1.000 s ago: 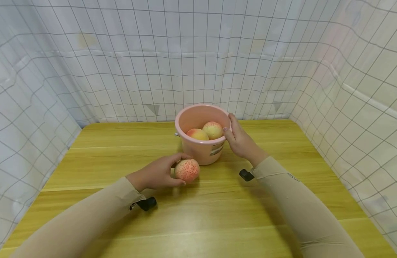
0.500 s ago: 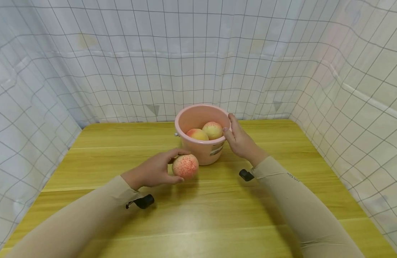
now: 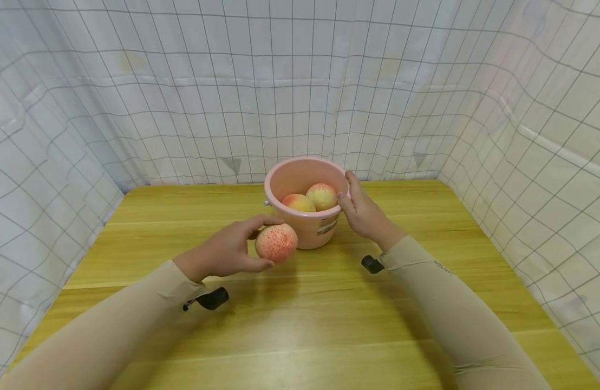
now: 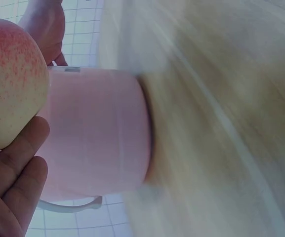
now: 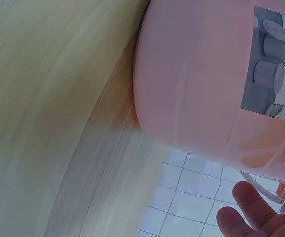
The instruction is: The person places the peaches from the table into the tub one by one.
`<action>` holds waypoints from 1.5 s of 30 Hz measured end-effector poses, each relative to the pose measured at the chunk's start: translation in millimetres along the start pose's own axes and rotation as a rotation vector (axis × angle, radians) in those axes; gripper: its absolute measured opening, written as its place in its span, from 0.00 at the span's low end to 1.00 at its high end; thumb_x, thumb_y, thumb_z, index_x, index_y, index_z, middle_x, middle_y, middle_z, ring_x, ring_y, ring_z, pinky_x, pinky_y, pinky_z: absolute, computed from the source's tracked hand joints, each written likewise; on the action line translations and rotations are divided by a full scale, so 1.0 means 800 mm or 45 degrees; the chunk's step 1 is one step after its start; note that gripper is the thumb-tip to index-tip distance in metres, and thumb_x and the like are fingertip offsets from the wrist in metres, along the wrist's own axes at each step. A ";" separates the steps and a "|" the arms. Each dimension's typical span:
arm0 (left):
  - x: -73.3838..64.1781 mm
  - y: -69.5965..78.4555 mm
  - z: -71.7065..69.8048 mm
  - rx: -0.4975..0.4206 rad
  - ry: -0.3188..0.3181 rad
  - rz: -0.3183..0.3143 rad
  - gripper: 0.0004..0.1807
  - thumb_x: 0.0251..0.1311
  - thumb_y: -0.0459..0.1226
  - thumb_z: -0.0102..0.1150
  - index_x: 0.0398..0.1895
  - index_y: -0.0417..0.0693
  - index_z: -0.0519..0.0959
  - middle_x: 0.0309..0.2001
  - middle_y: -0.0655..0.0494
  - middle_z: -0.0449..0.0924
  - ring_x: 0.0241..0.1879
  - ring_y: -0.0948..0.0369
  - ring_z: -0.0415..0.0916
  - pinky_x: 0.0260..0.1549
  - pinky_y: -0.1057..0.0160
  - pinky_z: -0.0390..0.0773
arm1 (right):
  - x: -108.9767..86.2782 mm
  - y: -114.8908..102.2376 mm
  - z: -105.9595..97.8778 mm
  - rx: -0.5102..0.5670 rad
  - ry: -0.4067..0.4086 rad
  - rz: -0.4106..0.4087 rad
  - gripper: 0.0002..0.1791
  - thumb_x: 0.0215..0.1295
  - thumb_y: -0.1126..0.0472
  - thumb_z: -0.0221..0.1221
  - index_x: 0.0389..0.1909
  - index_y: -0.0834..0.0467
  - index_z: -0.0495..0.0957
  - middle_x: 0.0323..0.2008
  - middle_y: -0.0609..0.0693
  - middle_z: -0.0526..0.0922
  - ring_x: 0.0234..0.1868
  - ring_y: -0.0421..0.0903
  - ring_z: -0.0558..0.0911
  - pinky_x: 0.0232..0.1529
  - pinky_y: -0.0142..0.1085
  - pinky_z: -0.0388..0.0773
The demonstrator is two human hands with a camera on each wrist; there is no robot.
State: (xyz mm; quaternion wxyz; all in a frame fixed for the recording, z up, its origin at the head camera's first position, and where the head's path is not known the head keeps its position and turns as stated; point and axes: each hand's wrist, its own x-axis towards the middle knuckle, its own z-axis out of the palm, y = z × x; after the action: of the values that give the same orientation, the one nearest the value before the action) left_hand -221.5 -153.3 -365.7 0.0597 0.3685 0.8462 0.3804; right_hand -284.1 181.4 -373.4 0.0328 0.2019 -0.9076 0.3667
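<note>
A pink bucket [image 3: 302, 230] stands upright on the wooden table, with two peaches visible inside: a yellow-orange peach [image 3: 298, 203] and a speckled peach [image 3: 321, 196]. My left hand [image 3: 227, 249] grips another peach [image 3: 276, 243], red-speckled, above the table just in front of the bucket's left side. In the left wrist view that peach [image 4: 14, 86] fills the upper left, with fingers [image 4: 21, 158] under it. My right hand [image 3: 365, 212] holds the bucket's right rim, thumb over the edge. The right wrist view shows the bucket's wall [image 5: 196, 74] and a few fingertips [image 5: 248, 197] near its handle.
The wooden table [image 3: 300, 336] reaches back to a white grid-patterned curtain [image 3: 300, 97], which also encloses both sides. A printed label [image 5: 270, 64] is on the bucket's side. A thin white handle [image 4: 73, 205] hangs on the bucket.
My left hand has raised the peach from low beside the bucket's base, moving it up and slightly left. The right hand and the bucket have stayed in place.
</note>
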 end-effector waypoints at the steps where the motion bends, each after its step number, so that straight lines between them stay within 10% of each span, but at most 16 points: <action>1: 0.000 0.001 -0.002 0.000 0.004 0.005 0.41 0.55 0.38 0.79 0.73 0.52 0.71 0.63 0.56 0.80 0.56 0.59 0.81 0.61 0.47 0.81 | 0.000 0.000 0.000 -0.001 0.000 -0.001 0.40 0.86 0.48 0.36 0.85 0.63 0.32 0.85 0.64 0.38 0.86 0.59 0.45 0.84 0.56 0.48; 45: 0.019 0.041 -0.063 0.050 0.151 0.088 0.38 0.58 0.35 0.77 0.71 0.48 0.70 0.64 0.49 0.78 0.53 0.54 0.83 0.56 0.48 0.83 | -0.001 0.002 -0.001 0.005 -0.004 -0.007 0.40 0.85 0.46 0.36 0.85 0.61 0.32 0.85 0.64 0.38 0.86 0.60 0.46 0.83 0.58 0.49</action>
State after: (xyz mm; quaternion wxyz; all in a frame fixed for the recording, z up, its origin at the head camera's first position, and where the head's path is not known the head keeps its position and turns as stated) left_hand -233.0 -159.3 -304.9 -0.0110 0.3752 0.8423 0.3867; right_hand -284.3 183.0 -374.3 0.0322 0.2049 -0.9064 0.3680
